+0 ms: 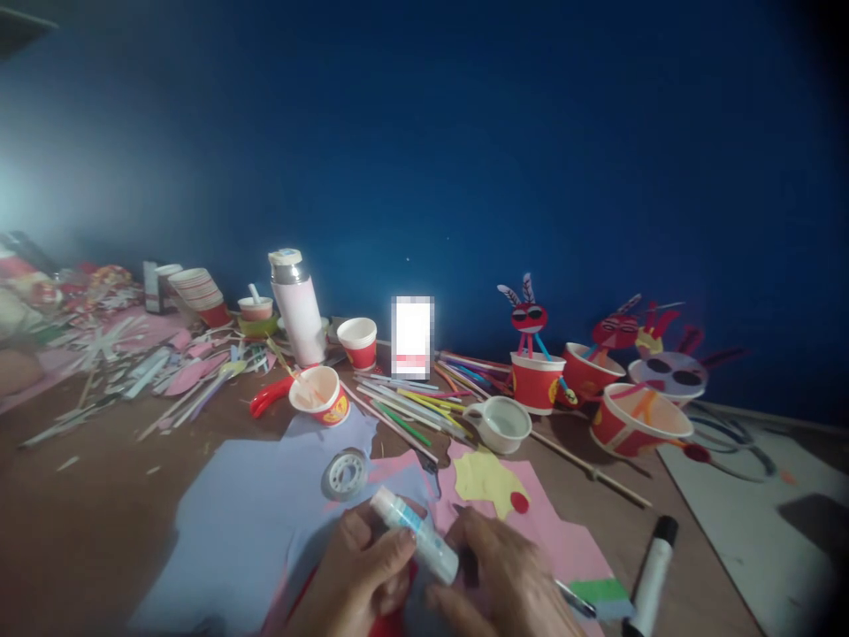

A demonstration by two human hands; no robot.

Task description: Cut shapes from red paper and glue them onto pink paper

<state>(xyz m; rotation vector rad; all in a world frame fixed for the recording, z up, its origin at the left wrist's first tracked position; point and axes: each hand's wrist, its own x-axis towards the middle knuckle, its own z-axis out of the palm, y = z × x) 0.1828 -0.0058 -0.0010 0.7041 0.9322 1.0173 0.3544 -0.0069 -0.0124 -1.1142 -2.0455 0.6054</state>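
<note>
My left hand (371,566) is closed around a white glue stick (417,535) with a blue label, held tilted over the papers. Its thumb lies along the barrel. At the lower end of the glue stick is my right hand (508,575), its fingers curled; what they hold is hidden. A slim, dark-tipped pen-like thing (576,598) sticks out beside that hand; I cannot tell whether it is gripped. Something red shows below my left hand. Beneath lie blue paper (225,513), pink paper (557,531) and a yellow cut-out (481,478). A tape roll (345,475) rests just beyond.
A marker (653,575) lies at the right. Red paper cups (537,385) with paper figures stand behind it. Further left are a white cup (504,425), coloured sticks (411,407), red-handled scissors (271,398), a thermos (298,310) and scattered paper strips (146,372). A blue wall (424,159) rises behind.
</note>
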